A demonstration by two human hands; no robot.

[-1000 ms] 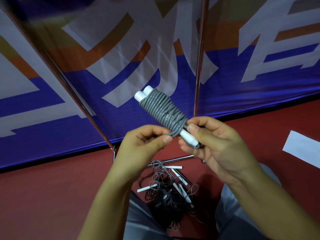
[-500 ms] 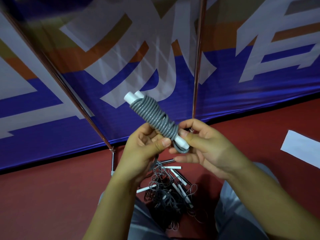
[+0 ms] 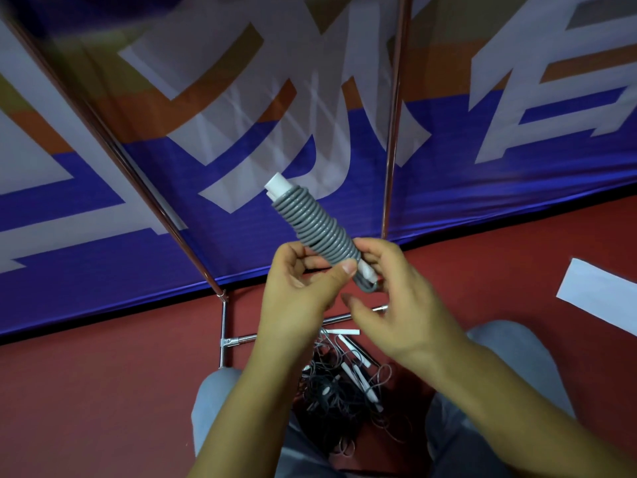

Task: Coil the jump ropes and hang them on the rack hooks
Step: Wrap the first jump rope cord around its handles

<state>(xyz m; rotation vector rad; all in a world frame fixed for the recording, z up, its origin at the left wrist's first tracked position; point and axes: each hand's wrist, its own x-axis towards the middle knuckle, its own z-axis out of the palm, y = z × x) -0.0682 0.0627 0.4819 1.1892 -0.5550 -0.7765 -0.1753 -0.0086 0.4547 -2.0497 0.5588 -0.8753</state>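
A grey jump rope is wound tightly round its two white handles and points up and to the left. My left hand grips the bundle's lower part, thumb pressed across the coils. My right hand holds the bundle's lower end, fingers curled behind the white handle tip and a small rope loop there. Below my hands, a tangled pile of dark jump ropes with white handles lies on the red floor between my knees.
Two copper-coloured rack poles rise in front of a blue, orange and white banner; the left pole slants. The rack's silver base bars lie on the floor. A white sheet lies at the right.
The bundle has turned more upright and shifted. My left thumb now presses over the lower coils, and my right hand has slid to the bottom end.
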